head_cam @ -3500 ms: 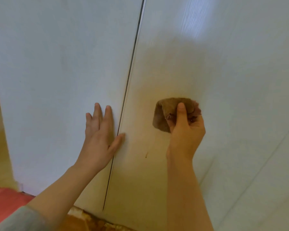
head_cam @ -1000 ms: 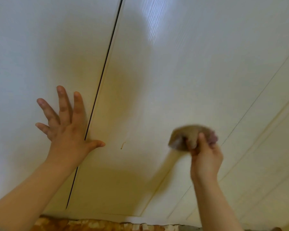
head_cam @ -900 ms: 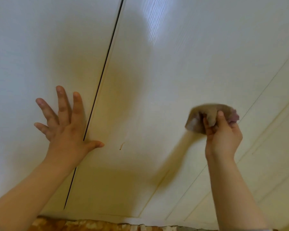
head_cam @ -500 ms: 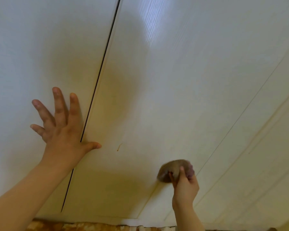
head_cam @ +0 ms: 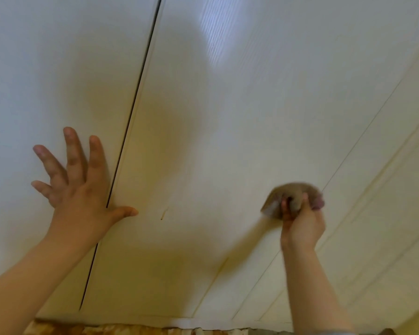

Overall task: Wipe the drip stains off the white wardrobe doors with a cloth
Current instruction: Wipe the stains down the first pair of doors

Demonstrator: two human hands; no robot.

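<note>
My left hand (head_cam: 78,189) lies flat, fingers spread, on the white wardrobe doors (head_cam: 228,117), thumb across the dark seam (head_cam: 131,112). My right hand (head_cam: 302,223) grips a bunched brown cloth (head_cam: 289,193), blurred, long axis left-right, against the right door. Between the hands I see a small brown drip stain (head_cam: 163,213), streak near-vertical.

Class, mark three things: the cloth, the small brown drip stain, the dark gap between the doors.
cloth (head_cam: 290,189): head view, its upper fold.
drip stain (head_cam: 163,213): head view, middle of the streak.
gap between the doors (head_cam: 136,93): head view, upper stretch of the line.
</note>
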